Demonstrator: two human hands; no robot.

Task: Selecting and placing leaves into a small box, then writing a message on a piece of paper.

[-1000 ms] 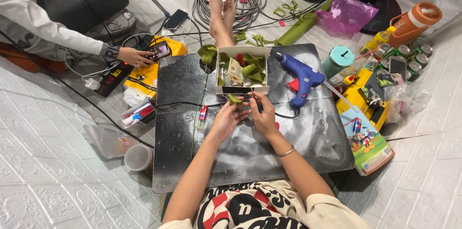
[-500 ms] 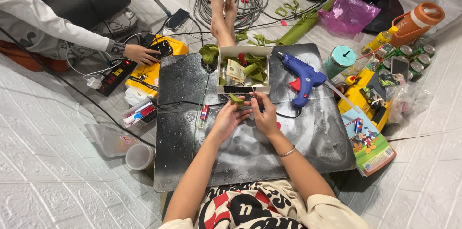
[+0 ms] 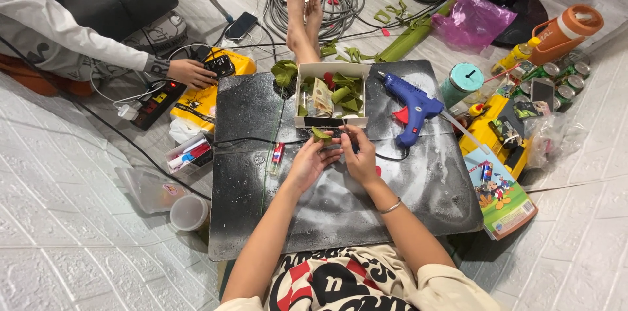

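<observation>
Green leaf piece (image 3: 321,134) pinched between my left hand (image 3: 313,160) and right hand (image 3: 358,154); blue glue gun (image 3: 412,105) sits near, burn risk if its nozzle is hot.

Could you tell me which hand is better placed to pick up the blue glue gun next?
Probably the right hand: the glue gun lies on its side of the board, while the left hand supports the green piece.

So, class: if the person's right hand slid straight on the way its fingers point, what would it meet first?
Probably the white box of green pieces, just beyond the right hand; depth is unclear from above.
</observation>
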